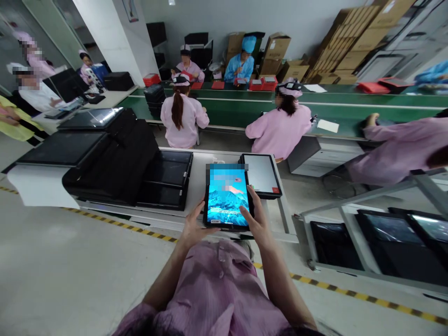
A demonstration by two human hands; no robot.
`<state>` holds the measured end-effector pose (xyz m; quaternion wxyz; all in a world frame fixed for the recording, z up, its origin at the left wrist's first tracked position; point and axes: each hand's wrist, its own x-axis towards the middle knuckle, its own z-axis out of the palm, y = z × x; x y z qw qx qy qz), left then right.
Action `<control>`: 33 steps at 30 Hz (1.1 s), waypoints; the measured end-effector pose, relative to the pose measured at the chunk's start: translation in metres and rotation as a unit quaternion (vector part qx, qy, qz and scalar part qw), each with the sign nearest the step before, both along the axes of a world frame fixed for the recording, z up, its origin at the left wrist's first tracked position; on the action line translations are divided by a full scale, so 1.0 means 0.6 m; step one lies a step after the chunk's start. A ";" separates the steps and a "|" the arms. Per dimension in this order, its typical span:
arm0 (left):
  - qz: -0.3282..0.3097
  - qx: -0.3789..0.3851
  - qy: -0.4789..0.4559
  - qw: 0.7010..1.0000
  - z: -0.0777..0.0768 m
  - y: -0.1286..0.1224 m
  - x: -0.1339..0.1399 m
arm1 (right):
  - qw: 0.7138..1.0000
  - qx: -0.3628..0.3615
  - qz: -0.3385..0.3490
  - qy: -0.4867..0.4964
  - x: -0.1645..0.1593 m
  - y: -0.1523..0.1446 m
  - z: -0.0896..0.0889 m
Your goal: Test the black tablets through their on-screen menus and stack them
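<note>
Head view: we look down past a pink shirt [217, 284] at a pale workbench [199, 175] with containers along its left. Furthest left stands a tall stack of black trays [115, 161], with dark, glossy panels on top. Just right of it lie two shallow black trays [185, 196], each with a dark, shiny flat panel [170, 167] inside. On the near right, a metal cart [354, 239] bears wide black trays with glossy, reflective contents that we cannot identify. Far off, cardboard boxes [364, 44] are piled against the wall, and red boxes [262, 84] sit on a long green bench [227, 112] where co-workers [184, 114] sit; we cannot see into either kind.

Over the near part of the workbench, between our hands, is a tablet [227, 200]. Our left hand [192, 227] grips its lower left corner, thumb along the near edge. Our right hand [259, 220] grasps the right side, fingers at the edge and thumb reaching over the lower right of the screen.

The tablet is upright in shape, black-rimmed and brightly lit: blue mountains, a pinkish peak, a small pale label at the lower left. Its upper part is blurred into squares. Just beyond its right side lies a pale-screened device [261, 172] in a black surround.
</note>
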<state>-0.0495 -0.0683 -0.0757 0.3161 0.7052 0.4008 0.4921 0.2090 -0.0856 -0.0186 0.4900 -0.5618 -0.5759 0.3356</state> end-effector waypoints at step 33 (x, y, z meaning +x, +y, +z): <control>0.027 -0.155 -0.050 0.986 -0.015 -0.020 -0.013 | 0.999 0.033 -0.038 0.017 -0.010 -0.039 -0.001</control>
